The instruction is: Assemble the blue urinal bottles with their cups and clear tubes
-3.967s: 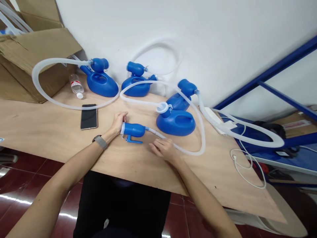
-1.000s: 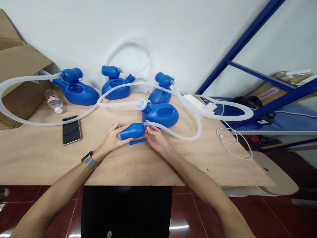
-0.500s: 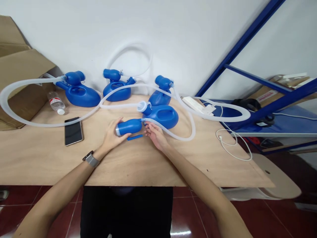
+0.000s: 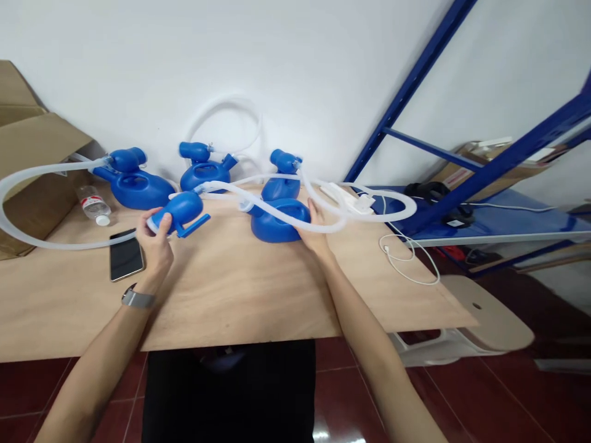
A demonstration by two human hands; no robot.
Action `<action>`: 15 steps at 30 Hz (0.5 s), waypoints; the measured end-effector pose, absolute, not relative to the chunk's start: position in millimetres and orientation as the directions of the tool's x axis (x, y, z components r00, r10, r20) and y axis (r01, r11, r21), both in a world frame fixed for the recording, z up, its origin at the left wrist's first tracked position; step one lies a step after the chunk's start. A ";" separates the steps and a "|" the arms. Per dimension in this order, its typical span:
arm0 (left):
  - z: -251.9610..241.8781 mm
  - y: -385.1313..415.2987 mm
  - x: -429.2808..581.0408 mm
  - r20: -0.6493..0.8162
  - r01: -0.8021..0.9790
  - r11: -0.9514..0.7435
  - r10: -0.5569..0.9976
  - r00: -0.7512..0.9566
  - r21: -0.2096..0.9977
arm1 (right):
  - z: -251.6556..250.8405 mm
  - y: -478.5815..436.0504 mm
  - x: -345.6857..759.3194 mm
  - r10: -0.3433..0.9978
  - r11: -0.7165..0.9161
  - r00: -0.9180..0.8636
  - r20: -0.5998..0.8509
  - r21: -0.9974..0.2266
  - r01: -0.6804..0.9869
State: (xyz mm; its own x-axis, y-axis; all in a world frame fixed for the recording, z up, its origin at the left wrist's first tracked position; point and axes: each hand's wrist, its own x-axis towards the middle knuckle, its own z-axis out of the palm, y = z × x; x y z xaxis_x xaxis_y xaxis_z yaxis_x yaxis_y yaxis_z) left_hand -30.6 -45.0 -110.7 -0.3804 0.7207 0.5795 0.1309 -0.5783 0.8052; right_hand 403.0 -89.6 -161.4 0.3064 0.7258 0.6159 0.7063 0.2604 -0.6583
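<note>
My left hand (image 4: 157, 240) grips the wide end of a blue plastic urinal head (image 4: 183, 208), raised over the table with its blue flap hanging from the underside. A clear flexible hose (image 4: 277, 212) runs from its narrow end to the right and loops over the blue urinal bottle (image 4: 272, 231). My right hand (image 4: 317, 229) holds this bottle by its rounded right end, with some fingers hidden behind it. The bottle lies on the table, its pale-rimmed neck pointing left.
Along the wall stand more blue bottles with heads and hoses, one at the left (image 4: 143, 192), one mid-back (image 4: 203, 175) and one behind mine (image 4: 279, 186). A phone (image 4: 125, 258), water bottle (image 4: 95, 206), carton (image 4: 41, 178), power strip (image 4: 346, 200) and blue shelf (image 4: 498, 212) surround them.
My left hand has lifted the urinal head and moved left, turning its hose end upward. My right hand has left the hose joint and taken hold of the bottle. The view has shifted right.
</note>
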 end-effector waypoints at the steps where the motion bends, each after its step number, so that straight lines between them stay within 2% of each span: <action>1: -105.2 -46.9 -34.0 0.638 0.205 -0.618 0.643 -0.424 0.759 | -163.7 -86.3 407.7 0.746 0.260 0.309 0.591 -0.685 0.681; 3: -96.2 -55.0 -36.3 0.734 0.344 -0.662 0.497 -0.463 0.666 | -164.4 -84.6 409.5 0.759 0.240 0.318 0.568 -0.698 0.674; 4: -93.3 -61.0 -34.6 0.786 0.415 -0.674 0.451 -0.423 0.611 | -162.6 -86.3 406.5 0.761 0.218 0.317 0.566 -0.684 0.696; 8: -94.4 -89.6 -7.5 0.916 0.552 -0.739 0.377 -0.135 0.386 | -147.1 -104.8 373.1 0.846 0.149 0.226 0.483 -0.621 0.770; 11: -102.6 -102.6 25.3 0.907 0.585 -0.736 0.420 -0.001 0.341 | -139.7 -120.3 335.2 0.863 0.212 0.168 0.476 -0.643 0.736; 15: -113.2 -97.9 63.6 0.886 0.618 -0.714 0.460 0.061 0.328 | -144.0 -134.1 292.3 0.829 0.367 0.119 0.546 -0.694 0.620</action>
